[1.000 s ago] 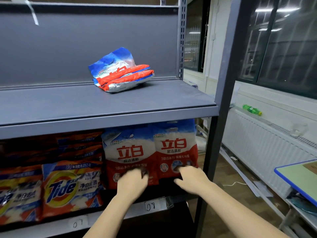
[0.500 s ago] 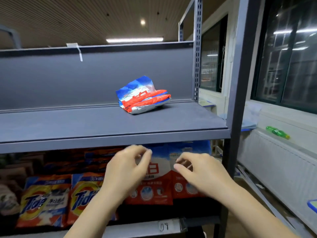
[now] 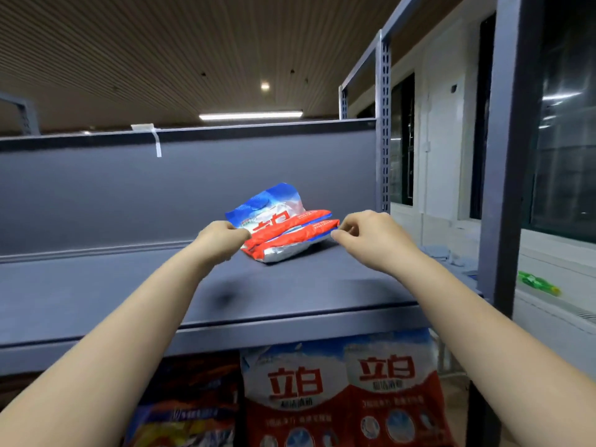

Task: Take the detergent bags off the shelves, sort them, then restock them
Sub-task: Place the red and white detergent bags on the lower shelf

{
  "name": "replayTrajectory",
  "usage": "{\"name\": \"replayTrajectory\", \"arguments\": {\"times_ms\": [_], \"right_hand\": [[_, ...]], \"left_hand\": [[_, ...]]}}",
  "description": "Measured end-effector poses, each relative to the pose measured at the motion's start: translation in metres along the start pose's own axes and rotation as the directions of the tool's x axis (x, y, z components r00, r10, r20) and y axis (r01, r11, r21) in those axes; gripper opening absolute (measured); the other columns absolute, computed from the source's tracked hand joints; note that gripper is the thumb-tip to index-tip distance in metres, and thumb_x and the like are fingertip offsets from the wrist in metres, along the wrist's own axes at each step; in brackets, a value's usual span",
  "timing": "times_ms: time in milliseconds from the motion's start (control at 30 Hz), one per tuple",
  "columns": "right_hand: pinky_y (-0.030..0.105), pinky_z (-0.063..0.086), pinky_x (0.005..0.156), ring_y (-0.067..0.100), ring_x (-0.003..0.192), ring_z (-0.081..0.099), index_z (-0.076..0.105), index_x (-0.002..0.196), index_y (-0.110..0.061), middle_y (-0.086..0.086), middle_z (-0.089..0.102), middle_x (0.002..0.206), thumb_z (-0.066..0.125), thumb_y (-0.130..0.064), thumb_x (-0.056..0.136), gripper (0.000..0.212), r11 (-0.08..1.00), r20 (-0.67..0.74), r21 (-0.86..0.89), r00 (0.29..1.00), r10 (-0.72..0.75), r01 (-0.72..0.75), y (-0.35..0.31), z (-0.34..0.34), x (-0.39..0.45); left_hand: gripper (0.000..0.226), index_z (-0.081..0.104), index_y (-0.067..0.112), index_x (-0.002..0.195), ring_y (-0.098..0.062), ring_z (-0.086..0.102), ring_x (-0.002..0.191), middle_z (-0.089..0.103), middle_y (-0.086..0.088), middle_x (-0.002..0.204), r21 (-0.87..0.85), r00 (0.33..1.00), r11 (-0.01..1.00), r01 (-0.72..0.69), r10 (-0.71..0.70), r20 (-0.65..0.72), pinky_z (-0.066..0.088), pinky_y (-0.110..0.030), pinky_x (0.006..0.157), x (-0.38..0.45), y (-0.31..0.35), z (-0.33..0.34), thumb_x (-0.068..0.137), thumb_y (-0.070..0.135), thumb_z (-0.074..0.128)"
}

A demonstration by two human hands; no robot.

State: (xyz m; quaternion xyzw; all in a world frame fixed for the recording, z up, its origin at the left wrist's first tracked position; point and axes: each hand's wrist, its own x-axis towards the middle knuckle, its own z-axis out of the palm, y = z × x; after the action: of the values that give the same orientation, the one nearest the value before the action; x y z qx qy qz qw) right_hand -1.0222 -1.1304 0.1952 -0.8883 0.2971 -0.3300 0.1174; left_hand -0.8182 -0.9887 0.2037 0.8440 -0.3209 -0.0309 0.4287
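Two red, white and blue detergent bags (image 3: 283, 232) lie stacked near the back right of the grey upper shelf (image 3: 290, 295). My left hand (image 3: 222, 237) grips the stack's left edge with curled fingers. At the stack's right end, my right hand (image 3: 364, 233) pinches the bag between thumb and forefinger. On the shelf below, two more red and white bags (image 3: 338, 391) of the same brand stand upright side by side, with darker orange and blue bags (image 3: 190, 404) to their left.
The grey back panel (image 3: 193, 188) rises behind the stack. A steel upright (image 3: 503, 188) stands at the shelf's front right corner. A green bottle (image 3: 537, 281) lies on the white ledge by the windows at right.
My view has tilted upward. Both hands have left the standing bags on the lower shelf and risen to the upper shelf, where they now take hold of the stacked bags.
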Motion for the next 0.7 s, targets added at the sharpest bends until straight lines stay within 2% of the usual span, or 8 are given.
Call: {"name": "replayTrajectory", "arguments": {"times_ms": [100,233,367,467,500,600,667,700], "right_hand": [[0.034,0.050,0.076,0.025,0.089,0.061,0.064,0.082,-0.028,0.000,0.068,0.088,0.051,-0.041,0.087,0.019,0.998,0.025,-0.021,0.997,0.068,-0.067,0.001,0.011,0.031],[0.036,0.051,0.077,0.027,0.089,0.062,0.067,0.090,-0.016,0.004,0.068,0.088,0.052,-0.034,0.086,0.024,0.988,0.085,-0.053,0.986,0.147,-0.143,-0.002,0.024,0.066],[0.038,0.052,0.084,0.024,0.098,0.060,0.063,0.108,-0.018,0.004,0.066,0.110,0.053,-0.034,0.086,0.029,0.978,0.145,-0.086,0.969,0.202,-0.191,0.001,0.042,0.097],[0.032,0.046,0.084,0.024,0.110,0.055,0.049,0.133,-0.022,0.006,0.055,0.129,0.052,-0.036,0.089,0.046,0.974,0.211,-0.113,0.953,0.216,-0.196,0.002,0.054,0.113],[0.032,0.044,0.088,0.024,0.117,0.052,0.043,0.138,-0.024,0.006,0.050,0.136,0.052,-0.037,0.089,0.051,0.971,0.230,-0.134,0.947,0.226,-0.199,0.001,0.057,0.117],[0.042,0.034,0.108,0.026,0.137,0.034,0.032,0.145,-0.031,0.001,0.031,0.153,0.047,-0.047,0.089,0.061,0.961,0.309,-0.208,0.920,0.239,-0.180,0.001,0.074,0.132],[0.049,0.025,0.113,0.027,0.143,0.023,0.034,0.143,-0.037,-0.003,0.025,0.156,0.039,-0.055,0.085,0.061,0.950,0.383,-0.273,0.890,0.249,-0.148,0.002,0.085,0.139],[0.050,0.023,0.113,0.028,0.143,0.020,0.038,0.141,-0.038,-0.003,0.029,0.154,0.037,-0.057,0.084,0.060,0.947,0.401,-0.286,0.879,0.257,-0.147,0.004,0.088,0.140]], "left_hand": [[0.025,0.055,0.009,0.102,-0.025,0.054,0.083,0.059,-0.011,0.108,0.044,0.996,0.997,0.067,-0.070,0.053,0.033,-0.027,0.059,0.038,-0.001,-0.001,0.089,0.030,0.052],[0.045,0.043,0.012,0.130,-0.026,0.055,0.096,0.053,-0.012,0.116,-0.060,0.966,0.975,0.213,-0.201,0.162,0.043,-0.035,0.079,0.073,-0.002,0.009,0.093,0.034,0.052],[0.053,0.039,0.008,0.136,-0.026,0.054,0.075,0.054,-0.017,0.100,-0.324,0.924,0.874,0.363,-0.292,0.248,0.049,-0.038,0.087,0.106,-0.009,0.027,0.091,0.030,0.056],[0.027,0.044,0.011,0.116,-0.023,0.051,0.064,0.053,-0.011,0.084,-0.451,0.919,0.802,0.391,-0.314,0.238,0.045,-0.030,0.058,0.125,-0.009,0.034,0.094,0.024,0.054],[0.019,0.044,0.012,0.106,-0.021,0.048,0.062,0.048,-0.007,0.077,-0.473,0.917,0.787,0.397,-0.323,0.233,0.042,-0.029,0.056,0.129,-0.008,0.035,0.095,0.023,0.055],[0.020,0.052,0.011,0.097,-0.018,0.054,0.061,0.056,-0.006,0.077,-0.562,0.907,0.712,0.420,-0.326,0.266,0.047,-0.031,0.055,0.144,-0.009,0.038,0.089,0.025,0.064],[0.025,0.055,0.010,0.099,-0.018,0.052,0.056,0.058,-0.007,0.077,-0.544,0.889,0.703,0.457,-0.344,0.302,0.043,-0.026,0.045,0.150,-0.011,0.040,0.086,0.027,0.067],[0.020,0.052,0.009,0.089,-0.017,0.045,0.052,0.053,-0.008,0.070,-0.524,0.889,0.719,0.457,-0.351,0.294,0.037,-0.020,0.038,0.153,-0.012,0.041,0.088,0.024,0.065]]}}
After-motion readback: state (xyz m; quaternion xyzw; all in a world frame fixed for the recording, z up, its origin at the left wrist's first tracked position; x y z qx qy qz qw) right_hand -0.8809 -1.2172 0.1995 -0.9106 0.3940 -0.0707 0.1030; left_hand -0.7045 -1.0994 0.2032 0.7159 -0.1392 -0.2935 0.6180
